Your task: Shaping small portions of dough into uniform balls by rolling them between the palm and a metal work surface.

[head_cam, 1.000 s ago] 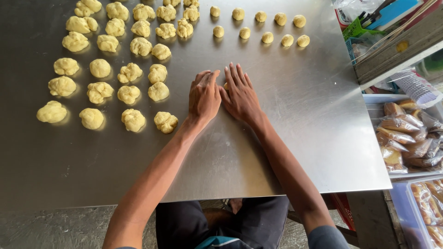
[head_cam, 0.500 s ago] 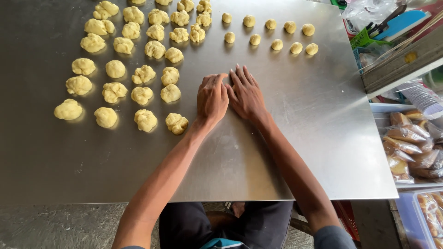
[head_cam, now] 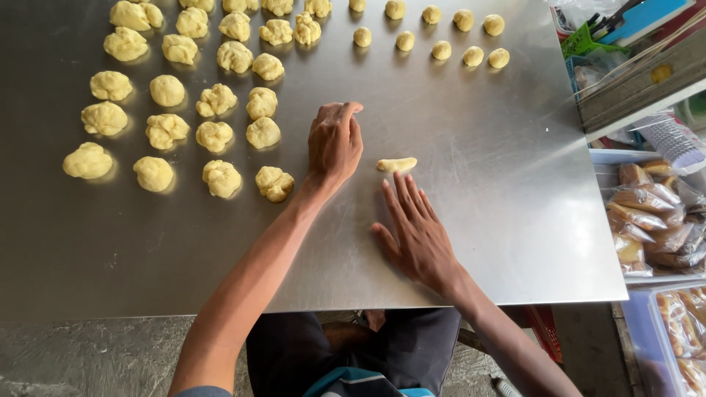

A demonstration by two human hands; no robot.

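A small oblong piece of yellow dough (head_cam: pixel 397 165) lies on the steel tabletop (head_cam: pixel 485 220) between my hands. My left hand (head_cam: pixel 334 141) rests on the metal just left of it, fingers curled loosely, holding nothing. My right hand (head_cam: pixel 416 232) lies flat with fingers spread, its fingertips just below the dough piece and apart from it. To the left sit several knotted dough lumps (head_cam: pixel 213 136) in rows. Along the far edge is a row of small round dough balls (head_cam: pixel 441 50).
At the right, past the table edge, are a clear bin of wrapped pastries (head_cam: pixel 647 213), a second bin of packets (head_cam: pixel 680 331), and a wooden shelf (head_cam: pixel 640 73) with a green basket (head_cam: pixel 585 40). My dark-clothed lap is below the table's near edge.
My hands, pressed together side by side over the tabletop before, have parted. The left moved up and left, the right drew back toward me, uncovering the oblong dough piece.
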